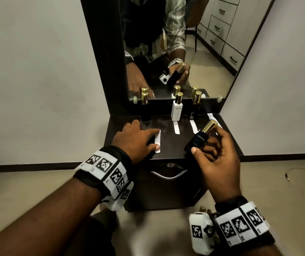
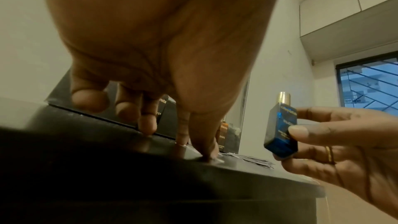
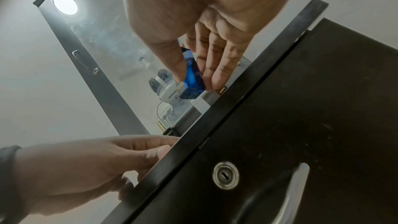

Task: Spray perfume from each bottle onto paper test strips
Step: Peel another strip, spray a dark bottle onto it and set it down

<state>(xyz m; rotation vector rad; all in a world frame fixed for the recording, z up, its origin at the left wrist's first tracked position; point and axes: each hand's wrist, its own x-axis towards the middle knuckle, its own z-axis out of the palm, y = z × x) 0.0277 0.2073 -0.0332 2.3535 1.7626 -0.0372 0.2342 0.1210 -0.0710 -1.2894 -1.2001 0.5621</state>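
My right hand [image 1: 210, 146] grips a dark blue perfume bottle [image 1: 197, 140] with a gold cap, held tilted above the right front of the dark cabinet top [image 1: 172, 146]. The left wrist view shows the blue bottle [image 2: 280, 130] between thumb and fingers. My left hand [image 1: 148, 139] lies flat on the top, thumb and forefinger pressing the leftmost paper strip [image 1: 158, 137]. Two more strips [image 1: 176, 127] [image 1: 193, 126] lie further right, and another [image 1: 211, 116] sits behind the held bottle. At the back stand a black bottle [image 1: 145, 109], a white bottle [image 1: 176, 109] and an amber bottle [image 1: 196, 106], all gold-capped.
A tall mirror [image 1: 185, 43] rises right behind the bottles and reflects them and both hands. Below the top is a drawer front with a keyhole [image 1: 170, 165] and a metal handle [image 1: 168, 175]. Pale walls flank the cabinet; beige floor lies around it.
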